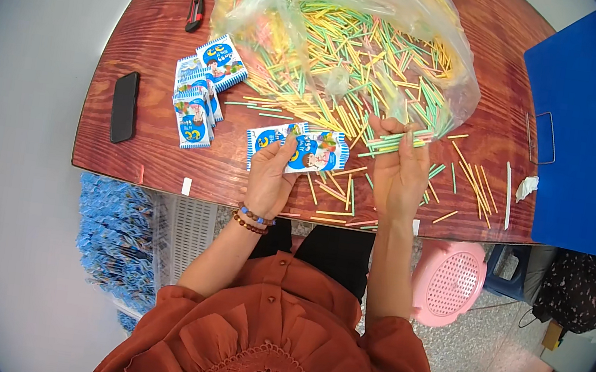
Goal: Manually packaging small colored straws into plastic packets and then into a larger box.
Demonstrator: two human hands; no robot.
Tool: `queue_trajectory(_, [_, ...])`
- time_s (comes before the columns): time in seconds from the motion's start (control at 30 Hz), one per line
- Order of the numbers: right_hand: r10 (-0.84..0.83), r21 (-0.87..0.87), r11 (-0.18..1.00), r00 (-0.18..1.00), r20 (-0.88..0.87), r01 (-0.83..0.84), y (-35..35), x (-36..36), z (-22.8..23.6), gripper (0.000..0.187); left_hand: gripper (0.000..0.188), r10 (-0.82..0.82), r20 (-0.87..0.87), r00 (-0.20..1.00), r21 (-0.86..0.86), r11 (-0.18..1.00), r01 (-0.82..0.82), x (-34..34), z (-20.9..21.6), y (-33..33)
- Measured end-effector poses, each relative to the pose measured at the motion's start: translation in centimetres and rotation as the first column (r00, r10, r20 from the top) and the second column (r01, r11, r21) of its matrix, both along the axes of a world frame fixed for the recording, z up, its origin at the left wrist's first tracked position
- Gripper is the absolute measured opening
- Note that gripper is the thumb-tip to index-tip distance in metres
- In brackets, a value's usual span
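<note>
My left hand (pixel 271 170) grips a blue-and-white printed packet (pixel 320 153) by its left part, thumb on top; a second packet end shows at its left. In my right hand (pixel 399 174), a small bunch of thin sticks (pixel 394 144), green, yellow and pink, is pinched between thumb and fingers, just right of the packet. Beyond both hands lies a large clear plastic bag (pixel 440 24), its mouth spilling many loose coloured sticks (pixel 360 59) onto the table. Several similar packets (pixel 200 98) lie in an overlapping pile left of the bag.
On the reddish wooden table (pixel 152 91) lie a black phone (pixel 124 107) and a red-and-black box cutter (pixel 196 11). A blue box (pixel 582 141) stands at the right edge. Below are a crate side (pixel 190 236) beside many blue packets (pixel 114 237) and a pink stool (pixel 448 283).
</note>
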State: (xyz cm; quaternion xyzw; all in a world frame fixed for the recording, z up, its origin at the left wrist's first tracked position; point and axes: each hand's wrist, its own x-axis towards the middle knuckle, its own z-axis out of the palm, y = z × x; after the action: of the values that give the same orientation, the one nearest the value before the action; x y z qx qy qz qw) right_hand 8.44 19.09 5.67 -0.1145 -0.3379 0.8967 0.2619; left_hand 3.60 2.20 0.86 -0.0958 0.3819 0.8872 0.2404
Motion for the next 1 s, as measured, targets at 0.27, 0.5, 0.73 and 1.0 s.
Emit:
queue_trajectory(0.27, [0.049,0.602,0.774,0.966,0.253,-0.197,-0.1,0.6,-0.9,0.014,0.011,0.069,-0.085,0.994,-0.024,0.997,-0.071,-0.3,0.8,0.2])
queue_trajectory(0.5, [0.119,0.734,0.492,0.872,0.475,-0.467,-0.5,1.2,-1.4,0.013,0.009,-0.034,-0.45,0.892,-0.275,0.956,-0.102,-0.9,1.1,-1.0])
queue_trajectory(0.73, [0.151,0.603,0.697,0.902,0.405,-0.387,-2.5,0.5,-2.6,0.01,0.009,-0.005,-0.302,0.953,-0.257,0.963,-0.076,-0.3,1.4,-0.8])
queue_trajectory(1.0, [0.231,0.375,0.849,0.899,0.372,-0.373,-1.8,-0.1,-3.4,0.012,0.012,0.064,-0.194,0.979,-0.179,0.979,-0.1,-0.2,1.2,-0.4])
